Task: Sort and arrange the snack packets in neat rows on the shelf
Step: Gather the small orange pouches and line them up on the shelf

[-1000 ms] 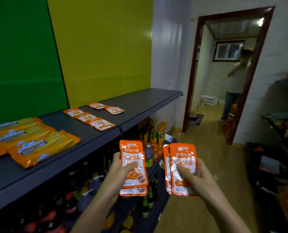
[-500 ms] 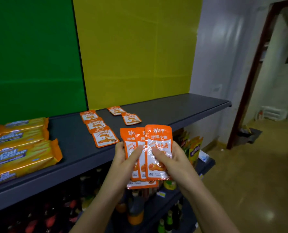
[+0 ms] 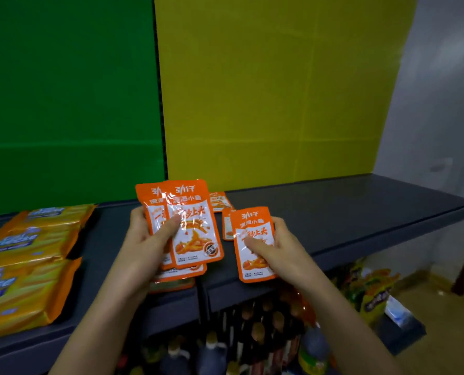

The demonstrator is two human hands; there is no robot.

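My left hand [image 3: 147, 239] grips a fanned stack of small orange snack packets [image 3: 195, 234] above the dark grey shelf [image 3: 333, 212], thumb pressed across their fronts. A single orange packet [image 3: 255, 244] is pinched in my right hand [image 3: 282, 247], held apart to the right of the stack. More of the same orange packets [image 3: 220, 201] lie flat on the shelf behind my hands, mostly hidden by what I hold.
Large yellow-orange biscuit packs [image 3: 27, 255] lie stacked on the shelf's left part. A green panel [image 3: 68, 98] and a yellow panel [image 3: 274, 90] back the shelf. Bottles [image 3: 255, 331] and bagged snacks [image 3: 371, 290] fill the lower shelves; floor shows at right.
The view has moved closer to the shelf and turned left. My hands rose over the shelf, and my right hand drew one packet away from the stack in my left.
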